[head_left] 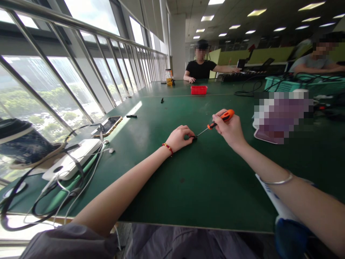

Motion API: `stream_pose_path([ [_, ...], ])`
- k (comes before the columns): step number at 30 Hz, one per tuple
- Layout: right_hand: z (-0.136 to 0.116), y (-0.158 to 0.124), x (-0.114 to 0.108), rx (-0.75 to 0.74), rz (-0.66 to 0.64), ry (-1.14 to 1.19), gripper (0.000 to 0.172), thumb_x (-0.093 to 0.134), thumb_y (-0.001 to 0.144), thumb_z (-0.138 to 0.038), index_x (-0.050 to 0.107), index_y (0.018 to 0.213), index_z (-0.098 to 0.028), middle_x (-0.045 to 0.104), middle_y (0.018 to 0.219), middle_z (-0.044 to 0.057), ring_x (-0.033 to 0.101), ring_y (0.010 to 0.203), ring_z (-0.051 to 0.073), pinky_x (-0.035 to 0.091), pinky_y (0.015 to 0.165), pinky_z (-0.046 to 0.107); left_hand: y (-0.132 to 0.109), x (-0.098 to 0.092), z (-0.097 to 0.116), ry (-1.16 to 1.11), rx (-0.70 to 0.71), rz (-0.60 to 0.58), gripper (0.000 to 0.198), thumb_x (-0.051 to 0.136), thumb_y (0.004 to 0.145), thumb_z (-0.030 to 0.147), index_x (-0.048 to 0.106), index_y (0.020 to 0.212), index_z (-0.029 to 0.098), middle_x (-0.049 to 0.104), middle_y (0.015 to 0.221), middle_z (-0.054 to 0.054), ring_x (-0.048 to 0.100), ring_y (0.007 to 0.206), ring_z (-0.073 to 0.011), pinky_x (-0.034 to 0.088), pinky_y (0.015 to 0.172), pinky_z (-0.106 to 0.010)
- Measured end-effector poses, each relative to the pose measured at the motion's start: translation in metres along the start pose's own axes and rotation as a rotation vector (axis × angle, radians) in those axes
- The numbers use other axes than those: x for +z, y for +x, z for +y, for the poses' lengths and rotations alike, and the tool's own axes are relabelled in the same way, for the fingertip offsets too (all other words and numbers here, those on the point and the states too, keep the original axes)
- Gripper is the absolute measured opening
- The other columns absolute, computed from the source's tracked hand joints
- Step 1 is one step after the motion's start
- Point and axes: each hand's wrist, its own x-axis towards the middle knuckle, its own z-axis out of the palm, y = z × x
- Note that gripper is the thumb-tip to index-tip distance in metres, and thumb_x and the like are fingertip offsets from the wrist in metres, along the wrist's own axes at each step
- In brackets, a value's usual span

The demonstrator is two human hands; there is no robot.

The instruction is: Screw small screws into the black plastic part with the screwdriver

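The left hand [180, 139] is pinching a tiny black part [195, 137] on the green table [161, 201]; the right hand [232, 128] is gripping a screwdriver [212, 126], shaft slanting down-left, tip sitting right by the part, can't tell if touching tho.

Readable text: none. Blue patterned cup [25, 145], near left: pale letter-like marks low on its side, too blurred to read. Amber-and-white container [169, 77], far left of the table [161, 201]: surface details too small to tell. Flat purplish item [266, 138], right: largely pixelated, illegible.
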Motion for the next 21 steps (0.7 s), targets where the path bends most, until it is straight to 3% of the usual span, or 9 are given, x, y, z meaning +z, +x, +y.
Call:
stream_pose_path([
  [4, -0.007, 0.014, 0.004, 0.069, -0.033, -0.022, 0.041, 0.045, 0.085, -0.048, 0.050, 0.056, -0.019, 0.036, 0.043, -0.005, 0.037, 0.040, 0.008, 0.030, 0.041, 0.023, 0.000, 0.000, -0.001, -0.010, 0.000, -0.004, 0.013, 0.058, 0.075, 0.017, 0.069, 0.082, 0.017, 0.065, 0.082, -0.002, 0.057, 0.082, -0.0165, 0.047, 0.079, -0.029],
  [9, -0.018, 0.050, 0.007, 0.082, -0.144, -0.231, 0.012, 0.061, 0.072, -0.028, 0.051, 0.071, -0.021, 0.043, 0.049, -0.007, 0.041, 0.043, 0.009, 0.033, 0.044, 0.023, 0.001, 0.001, -0.002, -0.014, -0.017, -0.007, 0.013, 0.059, 0.075, 0.018, 0.069, 0.082, 0.018, 0.065, 0.083, -0.002, 0.057, 0.082, -0.0166, 0.047, 0.079, -0.029],
  [12, -0.034, 0.062, 0.002, 0.143, -0.324, -0.364, 0.016, 0.065, 0.067, -0.020, 0.051, 0.074, -0.021, 0.047, 0.048, -0.007, 0.044, 0.040, 0.010, 0.034, 0.044, 0.024, 0.001, 0.001, -0.003, -0.017, -0.020, -0.005, 0.013, 0.059, 0.075, 0.018, 0.069, 0.082, 0.018, 0.064, 0.082, -0.002, 0.057, 0.082, -0.0165, 0.047, 0.078, -0.029],
  [14, -0.045, 0.064, -0.003, 0.220, -0.473, -0.381, 0.011, 0.064, 0.069, -0.022, 0.054, 0.072, -0.020, 0.051, 0.049, -0.004, 0.049, 0.041, 0.011, 0.035, 0.044, 0.024, 0.001, 0.001, -0.003, -0.018, -0.018, -0.004, 0.013, 0.059, 0.076, 0.018, 0.069, 0.082, 0.018, 0.064, 0.083, -0.002, 0.057, 0.082, -0.0164, 0.047, 0.078, -0.029],
  [16, -0.051, 0.063, -0.005, 0.270, -0.542, -0.395, 0.012, 0.065, 0.071, -0.027, 0.056, 0.073, -0.019, 0.054, 0.051, -0.002, 0.051, 0.042, 0.011, 0.034, 0.043, 0.023, 0.001, 0.002, -0.003, -0.017, -0.017, -0.003, 0.013, 0.059, 0.076, 0.018, 0.069, 0.082, 0.018, 0.064, 0.083, -0.002, 0.057, 0.082, -0.0163, 0.047, 0.079, -0.029],
  [21, -0.045, 0.060, 0.000, 0.244, -0.367, -0.485, 0.039, 0.055, 0.078, -0.056, 0.054, 0.066, -0.019, 0.052, 0.049, 0.000, 0.046, 0.041, 0.011, 0.036, 0.049, 0.026, 0.001, 0.001, -0.002, -0.016, -0.019, 0.001, 0.013, 0.058, 0.076, 0.017, 0.069, 0.082, 0.018, 0.064, 0.082, -0.002, 0.058, 0.082, -0.0159, 0.047, 0.079, -0.028],
])
